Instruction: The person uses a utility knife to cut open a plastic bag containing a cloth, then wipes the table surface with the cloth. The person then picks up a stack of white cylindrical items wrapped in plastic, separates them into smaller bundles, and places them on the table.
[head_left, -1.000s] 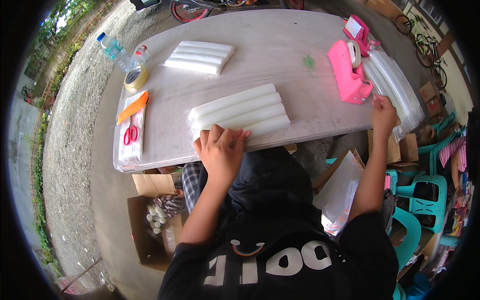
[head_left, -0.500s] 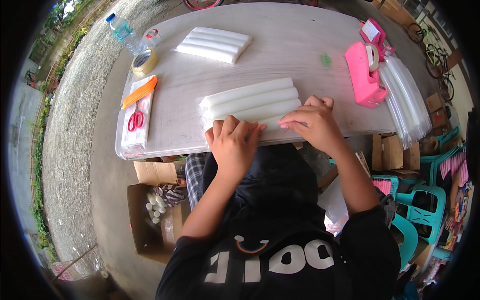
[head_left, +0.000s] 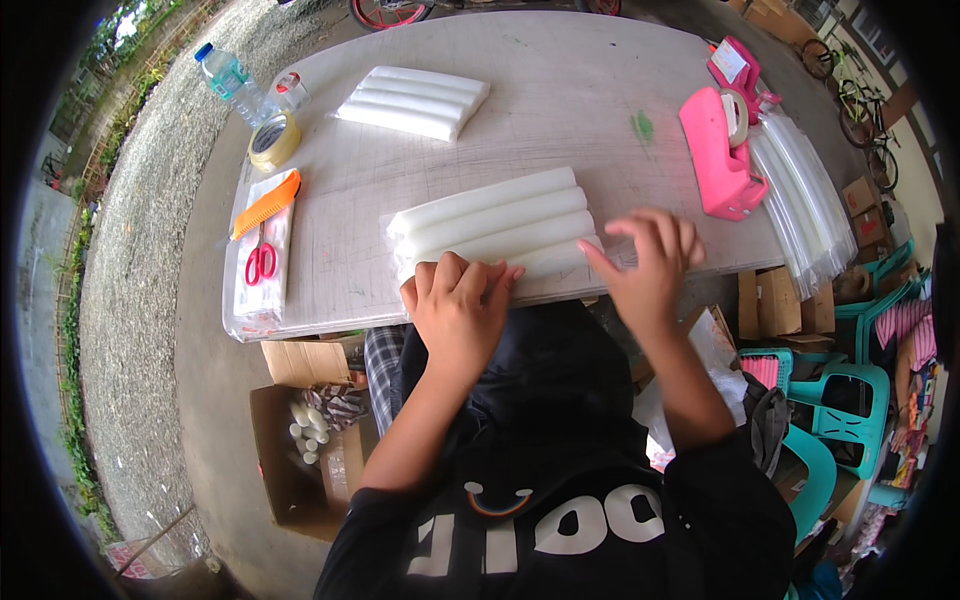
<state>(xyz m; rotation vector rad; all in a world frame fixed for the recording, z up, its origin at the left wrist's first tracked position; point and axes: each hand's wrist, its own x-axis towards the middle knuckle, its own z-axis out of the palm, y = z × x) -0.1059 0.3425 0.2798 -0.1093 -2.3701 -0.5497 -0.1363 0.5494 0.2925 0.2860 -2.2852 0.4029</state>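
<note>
We see a pack of four white sticks point(head_left: 495, 222) in clear wrap near the front edge of the table point(head_left: 560, 85), lying at a slight slant. Our left hand point(head_left: 456, 308) rests on its near left corner, fingers curled and bunched; we cannot tell whether that grip is clamped on the wrap. Our right hand point(head_left: 648, 272) is at the pack's near right end, its grip apart, with thumb and fingers spread and a little blurred; we cannot tell whether the thumb touches the near stick.

Farther back lies a second white pack point(head_left: 412, 102). To our right stands a pink tape dispenser point(head_left: 712, 165), just beside clear-wrapped long sticks point(head_left: 800, 185) that reach past the table's edge. To our left, an orange comb point(head_left: 266, 204) crosses red-handled scissors point(head_left: 270, 262) on clear plastic sleeves point(head_left: 262, 305). Behind these, a tape roll point(head_left: 273, 143) sits near a blue-capped water bottle point(head_left: 230, 80).
</note>
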